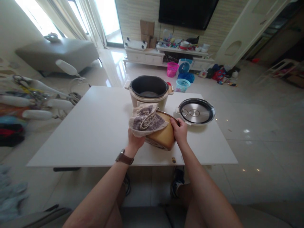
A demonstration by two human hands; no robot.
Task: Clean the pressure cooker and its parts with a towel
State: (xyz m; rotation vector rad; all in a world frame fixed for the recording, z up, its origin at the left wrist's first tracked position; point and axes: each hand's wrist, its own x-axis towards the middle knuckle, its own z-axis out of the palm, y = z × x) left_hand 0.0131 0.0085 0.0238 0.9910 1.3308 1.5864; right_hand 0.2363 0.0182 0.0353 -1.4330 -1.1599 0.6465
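A tilted cooker inner pot, gold-brown on the outside, is held just above the near part of the white table. My right hand grips its rim on the right side, thumb on the outer wall. At the pot's left, my left hand is closed on a beige and purple-grey cloth, which lies bunched against the pot and covers most of the fingers. Behind them stands the pale cooker body with a dark open cavity. To the right the round cooker lid lies with its metal inner face up.
The white table has a small dark and yellow object near its front edge. Left of it stands a lamp with white shades. Beyond are a pink basket, a blue basket and a cluttered TV cabinet.
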